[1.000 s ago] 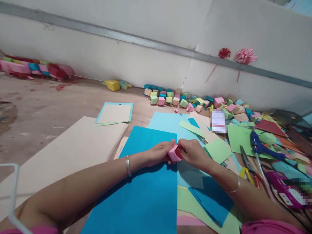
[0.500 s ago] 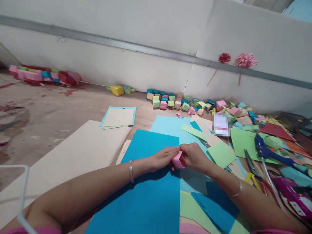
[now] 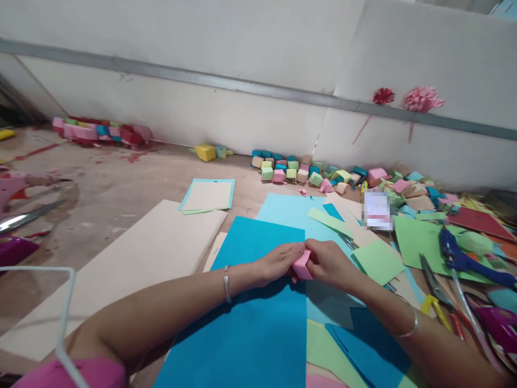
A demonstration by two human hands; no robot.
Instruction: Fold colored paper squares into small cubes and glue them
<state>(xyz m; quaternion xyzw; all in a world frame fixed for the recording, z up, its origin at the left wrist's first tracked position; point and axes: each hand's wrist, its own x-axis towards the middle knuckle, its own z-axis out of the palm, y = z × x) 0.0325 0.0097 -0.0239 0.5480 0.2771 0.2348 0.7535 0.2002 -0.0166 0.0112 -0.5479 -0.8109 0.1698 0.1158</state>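
Note:
Between my hands is a small pink folded paper box (image 3: 302, 265), held just above a large blue paper sheet (image 3: 250, 323). My left hand (image 3: 278, 263) grips it from the left, with fingers closed along its side and back. On the other side, my right hand (image 3: 329, 261) pinches the box at its right edge, and its fingertips are partly hidden. Light blue paper (image 3: 283, 210) lies beneath and behind the blue sheet. A cream sheet (image 3: 133, 275) is spread to the left of my left forearm.
Scissors (image 3: 434, 280) and a blue glue gun (image 3: 456, 256) lie at the right among green paper (image 3: 416, 248). Small coloured paper boxes (image 3: 291, 173) line the wall. A small paper stack (image 3: 208, 195) sits behind the cream sheet. A white wire frame (image 3: 67, 312) stands front left.
The view has turned slightly left, so the scene sits farther right and more tools show at the left edge. Both hands still hold the pink box, which appears slightly tilted.

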